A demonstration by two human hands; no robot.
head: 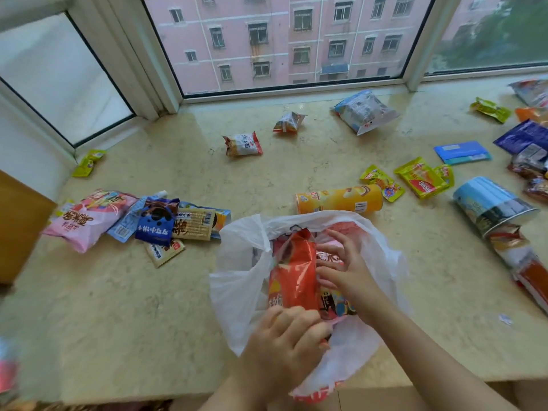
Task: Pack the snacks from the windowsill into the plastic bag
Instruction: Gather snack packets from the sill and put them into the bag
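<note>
Left hand [284, 336], closest to the lens, fingers curled over the near end of a glossy red-orange snack packet [293, 274], gripping it at the near lip of the bag. Right hand [341, 262] sits inside the bag mouth, fingers spread and fairly straight, resting on the packets beside the red-orange one; whether the fingertips pinch anything is hard to tell. Red-orange packet is crinkly foil, oblong, long axis running away from the person toward the window, far end poking up out of the opening. White plastic bag [237, 292] is thin, translucent, wrinkled, lying on the windowsill [118, 307] with mouth facing up, near end hanging over the sill edge. Sill is polished beige marbled stone.

Just behind the bag: yellow cylindrical chip can [338, 200] on its side, long axis left-right, lid to the left. Left: pink puffy bag [86, 218], dark blue cookie packet [157, 223], overlapping in a pile. Right: blue tub [489, 203] tipped over, yellow-green sachets [421, 178], flat blue box [461, 152]. Farther back, small red-white pouches [243, 143] and a blue-white bag [364, 112] near the window frame.
</note>
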